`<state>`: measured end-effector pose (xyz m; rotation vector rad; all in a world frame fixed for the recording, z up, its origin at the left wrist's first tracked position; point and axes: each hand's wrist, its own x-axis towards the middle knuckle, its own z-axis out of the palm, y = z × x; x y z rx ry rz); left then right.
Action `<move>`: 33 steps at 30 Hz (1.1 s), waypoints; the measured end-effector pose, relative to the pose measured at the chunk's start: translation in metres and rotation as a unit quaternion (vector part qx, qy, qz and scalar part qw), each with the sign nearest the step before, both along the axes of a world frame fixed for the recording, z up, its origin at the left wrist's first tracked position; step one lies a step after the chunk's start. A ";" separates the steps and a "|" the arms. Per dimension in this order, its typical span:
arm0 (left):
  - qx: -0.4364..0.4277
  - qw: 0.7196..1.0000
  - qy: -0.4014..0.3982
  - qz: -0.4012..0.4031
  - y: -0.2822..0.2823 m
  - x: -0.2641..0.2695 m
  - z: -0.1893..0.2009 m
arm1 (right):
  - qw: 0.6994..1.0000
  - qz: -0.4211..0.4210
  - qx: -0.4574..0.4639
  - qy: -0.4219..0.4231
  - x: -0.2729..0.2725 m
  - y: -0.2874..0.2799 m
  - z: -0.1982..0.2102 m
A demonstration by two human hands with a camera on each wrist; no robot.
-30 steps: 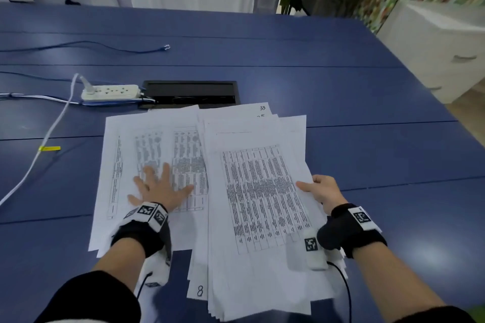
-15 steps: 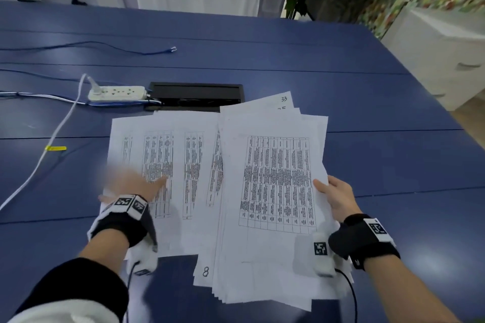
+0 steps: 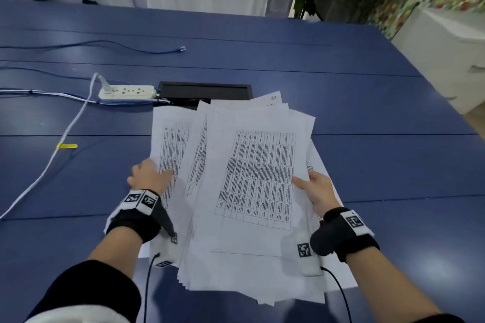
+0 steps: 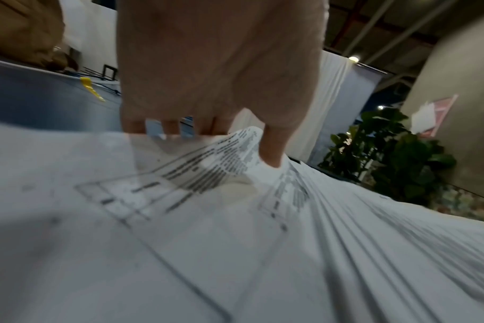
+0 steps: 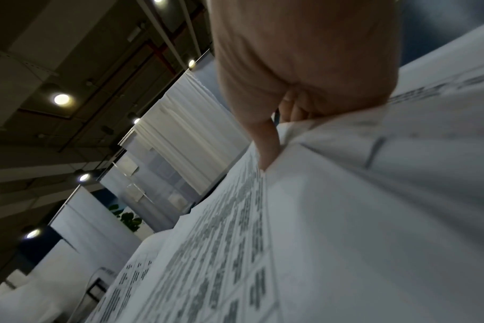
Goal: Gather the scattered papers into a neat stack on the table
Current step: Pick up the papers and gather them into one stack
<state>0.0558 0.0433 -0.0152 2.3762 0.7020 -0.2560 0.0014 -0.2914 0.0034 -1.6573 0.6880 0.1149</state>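
A loose pile of printed white papers (image 3: 249,178) lies fanned on the blue table (image 3: 367,113), with sheets sticking out at the left and the far end. My left hand (image 3: 151,176) grips the left edge of the leftmost sheets, thumb on top and fingers curled under. In the left wrist view the thumb of my left hand (image 4: 271,153) presses a curling sheet of the papers (image 4: 235,240). My right hand (image 3: 311,187) holds the pile's right edge. The right wrist view shows my right hand (image 5: 265,150) with its thumb on the papers (image 5: 332,240) and its fingers tucked beneath.
Just beyond the pile are a black cable box (image 3: 204,90) and a white power strip (image 3: 127,92). A white cable (image 3: 65,136) with a yellow tag (image 3: 67,146) runs down the left. A blue cable (image 3: 131,48) lies farther back. A white cabinet (image 3: 446,60) stands right of the table.
My left hand went from lying flat on the left sheets to gripping their left edge and has drawn them right, under the main pile. The spread is narrower. My right hand kept its hold.
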 end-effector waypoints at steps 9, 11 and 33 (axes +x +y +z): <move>-0.005 0.992 0.122 -0.007 0.013 0.021 -0.006 | 0.997 -0.041 0.055 -0.031 -0.010 -0.031 0.016; 0.006 0.991 0.130 -0.028 0.003 0.018 -0.001 | 0.997 -0.045 0.058 -0.014 -0.008 -0.037 0.014; -0.280 0.947 -0.041 -0.150 -0.054 -0.019 -0.002 | 0.991 0.028 -0.123 0.048 -0.003 -0.009 0.000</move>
